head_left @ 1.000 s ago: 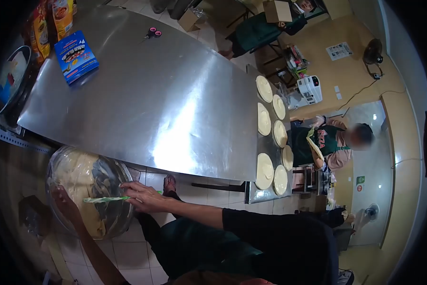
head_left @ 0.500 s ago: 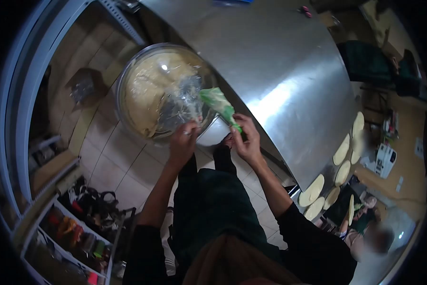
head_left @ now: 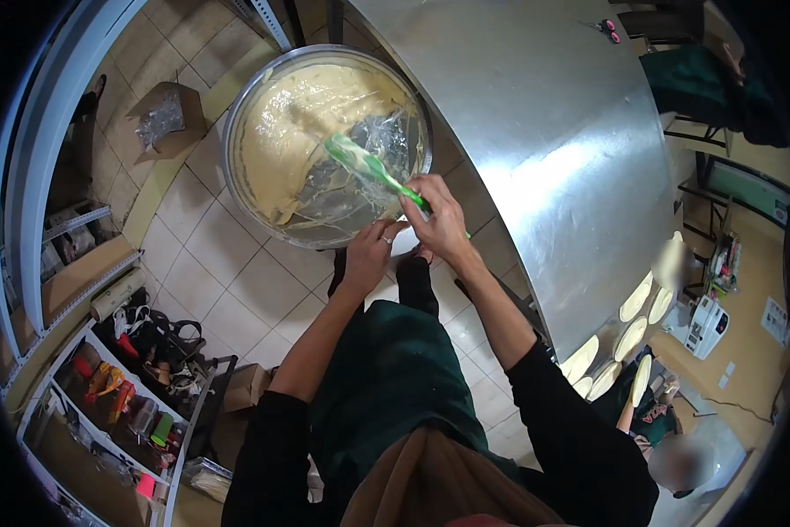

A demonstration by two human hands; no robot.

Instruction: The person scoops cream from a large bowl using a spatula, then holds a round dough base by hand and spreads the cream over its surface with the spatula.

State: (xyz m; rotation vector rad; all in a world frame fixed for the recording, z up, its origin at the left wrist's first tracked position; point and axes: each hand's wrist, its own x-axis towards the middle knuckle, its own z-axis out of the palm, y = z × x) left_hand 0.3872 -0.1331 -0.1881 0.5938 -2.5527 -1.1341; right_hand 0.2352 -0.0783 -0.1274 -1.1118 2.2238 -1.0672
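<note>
A large round bowl [head_left: 229,158] of creamy yellow batter stands left of the metal table, with clear plastic film [head_left: 390,140] clinging inside its right part. My right hand [head_left: 439,215] is closed round the handle of a green spatula [head_left: 360,161], whose batter-smeared blade hangs over the bowl. At the bowl's near edge, my left hand [head_left: 371,255] has its fingers pinched together by the rim; film seems to run to them, but what they grip is too small to tell.
The steel table [head_left: 535,123] bears scissors [head_left: 609,31] at its far edge. Pale dough rounds [head_left: 630,338] lie at its right end, where a co-worker [head_left: 663,422] holds one. A cardboard box [head_left: 184,119] and a shelf rack [head_left: 105,404] are on the left.
My view has swung down toward the bowl. The film is pulled back toward the bowl's near right side, the batter lies uncovered, and the spatula has moved left over it.
</note>
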